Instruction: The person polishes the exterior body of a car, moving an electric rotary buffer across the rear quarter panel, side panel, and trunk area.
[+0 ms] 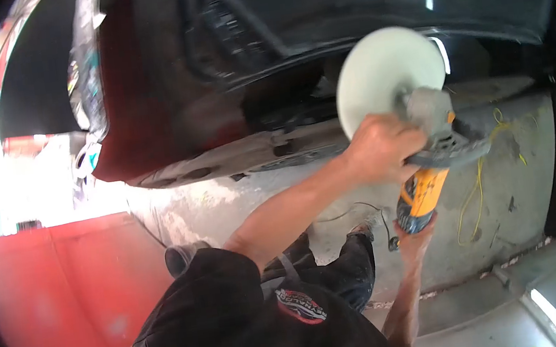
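A polisher with an orange-and-black body (426, 190) and a large round white pad (383, 70) is in both of my hands. My left hand (384, 146) is closed round the front handle, beside the grey metal head and just below the pad. Lower down, my right hand (418, 231) wraps round the rear end of the body. The pad lies over the lower edge of a glossy black car panel (282, 96); whether it touches the surface cannot be made out. Its face looks smooth and slightly blurred.
A red panel (63, 290) stands at the lower left. Yellow cord (479, 201) and a thin black cable (345, 215) lie on the grey floor (505, 215). Plastic sheeting (85, 86) hangs at the upper left. A pale panel (555, 285) is at the lower right.
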A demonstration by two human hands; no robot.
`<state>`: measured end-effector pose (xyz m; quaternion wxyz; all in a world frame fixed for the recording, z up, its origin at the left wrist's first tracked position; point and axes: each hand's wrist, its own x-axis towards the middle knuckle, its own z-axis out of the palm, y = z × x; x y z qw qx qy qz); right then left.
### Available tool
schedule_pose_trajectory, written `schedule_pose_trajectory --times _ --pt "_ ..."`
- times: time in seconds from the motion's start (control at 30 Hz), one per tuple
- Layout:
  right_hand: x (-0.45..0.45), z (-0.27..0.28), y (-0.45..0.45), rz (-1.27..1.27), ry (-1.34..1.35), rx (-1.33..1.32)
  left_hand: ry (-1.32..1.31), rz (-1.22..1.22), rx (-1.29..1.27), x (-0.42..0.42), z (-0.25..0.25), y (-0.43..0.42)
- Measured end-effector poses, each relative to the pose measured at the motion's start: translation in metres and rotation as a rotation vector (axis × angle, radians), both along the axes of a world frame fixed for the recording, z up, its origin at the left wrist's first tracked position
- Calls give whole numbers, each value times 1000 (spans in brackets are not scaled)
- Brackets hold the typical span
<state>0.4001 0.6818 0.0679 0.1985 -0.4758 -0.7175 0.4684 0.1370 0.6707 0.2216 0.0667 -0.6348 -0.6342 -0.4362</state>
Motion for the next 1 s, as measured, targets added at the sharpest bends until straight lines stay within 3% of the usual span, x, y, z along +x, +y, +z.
schedule_pose_trajectory --times 0.23,0.37,0.53,0.57,0.7,1.0 --pt "-62 19 -156 237 26 -96 -12 86 42 -44 4 -230" --pt "-61 10 -145 285 77 -120 -9 132 27 -33 17 -229" --pt "-43 -7 -103 221 -13 7 -4 148 94 -19 6 -165" --pt "-37 -11 -88 188 6 -82 12 148 117 -16 8 -147" --pt "3 -40 -7 137 -42 156 -12 111 149 6 -1 -45" --pt "25 -7 183 -109 121 -145 -51 5 12 47 -29 199"
